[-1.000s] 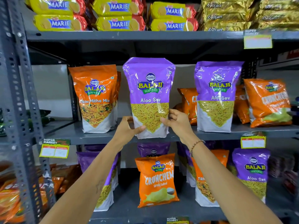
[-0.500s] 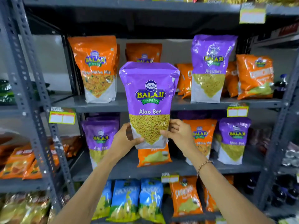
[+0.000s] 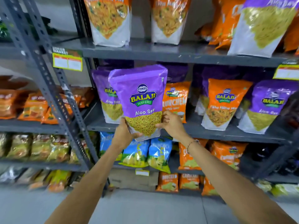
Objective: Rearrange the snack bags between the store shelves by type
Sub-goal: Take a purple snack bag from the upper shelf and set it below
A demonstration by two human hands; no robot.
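Observation:
A purple Aloo Sev bag [image 3: 140, 99] is held upright in front of the middle shelf [image 3: 210, 132]. My left hand [image 3: 125, 135] grips its lower left corner and my right hand [image 3: 171, 122] grips its lower right edge. Just behind it on the left stands another purple Aloo Sev bag [image 3: 106, 101], partly hidden. To the right on the same shelf are an orange Crunchem bag [image 3: 175, 101], an orange Tikha Mitha Mix bag [image 3: 223, 104] and a further purple Aloo Sev bag [image 3: 268, 107].
The upper shelf [image 3: 161, 51] carries orange mix bags [image 3: 110, 20] and a purple bag [image 3: 265, 25]. Blue bags [image 3: 145, 154] and orange bags [image 3: 226, 154] fill the shelf below. A grey slotted upright [image 3: 48, 81] stands on the left, with another rack of snacks beyond it.
The purple bag came off the upper shelf and has been lowered in both hands to the shelf below. My view tilted downward with it.

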